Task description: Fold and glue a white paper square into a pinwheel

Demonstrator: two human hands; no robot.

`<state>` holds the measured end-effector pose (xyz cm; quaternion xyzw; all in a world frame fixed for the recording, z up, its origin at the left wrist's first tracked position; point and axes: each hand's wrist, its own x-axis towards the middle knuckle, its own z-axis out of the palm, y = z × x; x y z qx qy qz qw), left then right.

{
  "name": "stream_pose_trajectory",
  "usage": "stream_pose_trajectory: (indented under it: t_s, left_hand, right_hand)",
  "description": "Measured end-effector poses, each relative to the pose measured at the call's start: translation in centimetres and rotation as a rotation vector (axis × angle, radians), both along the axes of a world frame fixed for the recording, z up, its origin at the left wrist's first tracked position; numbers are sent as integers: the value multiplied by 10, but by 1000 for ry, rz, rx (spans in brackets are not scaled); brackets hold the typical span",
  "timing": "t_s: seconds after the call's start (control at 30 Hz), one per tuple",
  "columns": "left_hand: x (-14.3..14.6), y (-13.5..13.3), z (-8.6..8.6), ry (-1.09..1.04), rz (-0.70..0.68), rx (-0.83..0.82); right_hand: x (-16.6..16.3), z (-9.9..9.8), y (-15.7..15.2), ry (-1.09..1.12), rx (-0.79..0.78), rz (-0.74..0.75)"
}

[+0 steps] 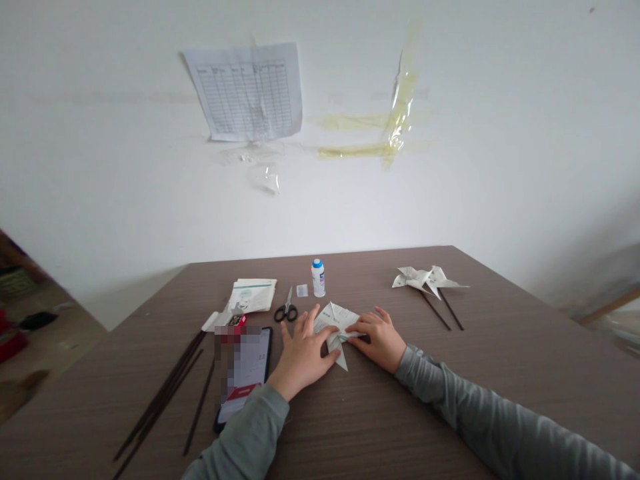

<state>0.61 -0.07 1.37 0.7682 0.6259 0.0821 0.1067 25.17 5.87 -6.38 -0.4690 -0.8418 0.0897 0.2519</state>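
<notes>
Lower centre of the frame: the left hand (306, 350), spread wide, presses a folded white printed-paper piece (343, 317); the right hand (381, 339) pinches it.

Folded paper (330, 321): on the desk (360, 433), between my left hand (304, 352) and right hand (379, 338).
Bottle (319, 279): behind the folded paper, right of the scissors (287, 311).
Phone (253, 373): left of my left hand, right of the sticks (177, 376).
Paper stack (256, 297): behind the phone, left of the scissors.
Pinwheels (425, 279): right of the bottle, beyond my right hand.
</notes>
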Motion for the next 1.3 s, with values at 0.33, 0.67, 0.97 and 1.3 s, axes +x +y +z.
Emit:
stream_pose_trajectory:
  t_s: [0.33,0.67,0.97,1.3]
  left_hand:
    - [-1,1,-5,-10,17,6]
    - [-2,-1,-3,29,72,-6]
    - [-8,-3,4,32,64,-47]
    - [-7,-2,3,58,62,-83]
  right_hand:
    - [1,-1,1,10,33,9]
    - [4,4,-1,62,-37,39]
    - [16,-9,17,126,103,57]
    - [20,-8,16,5,-16,167]
